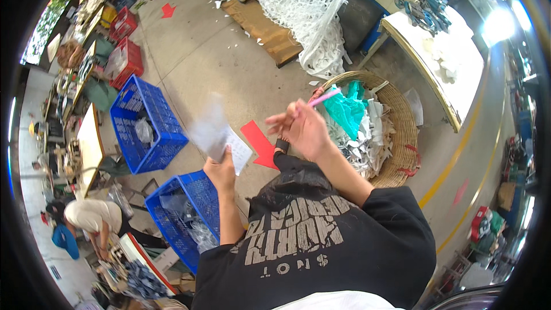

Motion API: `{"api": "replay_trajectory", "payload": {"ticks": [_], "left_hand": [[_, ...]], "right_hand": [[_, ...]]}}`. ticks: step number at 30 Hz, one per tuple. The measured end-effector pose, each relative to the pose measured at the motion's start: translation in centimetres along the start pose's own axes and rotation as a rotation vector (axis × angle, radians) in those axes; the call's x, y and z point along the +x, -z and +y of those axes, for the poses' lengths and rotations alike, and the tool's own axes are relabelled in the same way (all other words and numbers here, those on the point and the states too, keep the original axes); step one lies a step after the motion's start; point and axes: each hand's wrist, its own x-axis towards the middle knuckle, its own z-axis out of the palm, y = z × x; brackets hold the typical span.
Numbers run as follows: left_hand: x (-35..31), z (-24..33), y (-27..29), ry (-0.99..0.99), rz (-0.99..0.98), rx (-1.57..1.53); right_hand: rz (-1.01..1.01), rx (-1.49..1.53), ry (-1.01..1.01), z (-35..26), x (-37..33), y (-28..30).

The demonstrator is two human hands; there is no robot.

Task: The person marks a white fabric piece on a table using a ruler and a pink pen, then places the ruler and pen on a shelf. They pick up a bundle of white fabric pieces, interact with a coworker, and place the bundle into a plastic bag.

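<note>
A small notebook [237, 150] with white pages and marks on them is gripped by my left hand [221, 171], thumb on top. One page or cover stands up and is smeared by motion. To the right of it, my right hand [305, 133] is raised, with a pink pen [325, 97] held near the thumb and pointing away up to the right. The pen's tip is hard to make out, and the hand is apart from the notebook.
A wicker basket [406, 132] of white scraps and a green plastic bag [346, 109] stands at my right. Blue crates [133, 116] with clear bags are at my left. Farther off are a white-topped table [459, 51], a cardboard sheet [258, 28] and a bent-over person [94, 216].
</note>
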Motion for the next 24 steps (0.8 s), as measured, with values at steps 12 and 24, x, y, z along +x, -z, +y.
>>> {"api": "replay_trajectory", "payload": {"ticks": [12, 24], "left_hand": [[23.9, 4.4, -10.5, 0.325, -0.171, -0.701], [46.4, 8.8, -33.6, 0.332, -0.530, -0.680]], "right_hand": [[0.333, -0.257, 0.374, -14.1, 15.0, 1.4], [0.780, -0.233, 0.685, -26.6, 27.3, 11.7]]}}
